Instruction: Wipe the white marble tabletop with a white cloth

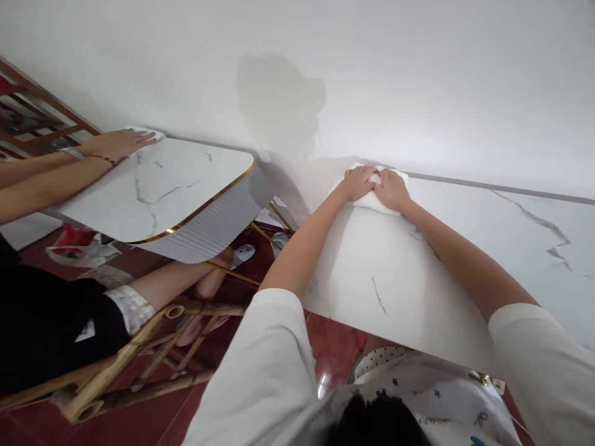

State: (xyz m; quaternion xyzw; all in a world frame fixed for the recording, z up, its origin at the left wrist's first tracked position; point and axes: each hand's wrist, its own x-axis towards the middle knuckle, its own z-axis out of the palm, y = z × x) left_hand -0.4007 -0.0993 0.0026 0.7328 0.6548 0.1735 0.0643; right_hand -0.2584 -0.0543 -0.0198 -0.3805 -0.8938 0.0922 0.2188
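Note:
A white cloth [379, 201] lies at the far edge of the white marble-patterned table [367, 266], close to the wall. Both my hands are on it, side by side. My left hand [359, 183] grips the cloth's left part, fingers curled over it. My right hand [392, 188] holds the right part, its thumb side nearly meeting the left hand. Some of the cloth bulges up between them. The undersides of both hands are hidden.
To the left stands a smaller marble-patterned table [186, 179] with gold trim. A co-worker's hands [116, 145] press another white cloth [155, 133] there. The co-worker sits on a bamboo chair [121, 371]. A white wall [418, 80] rises behind both tables.

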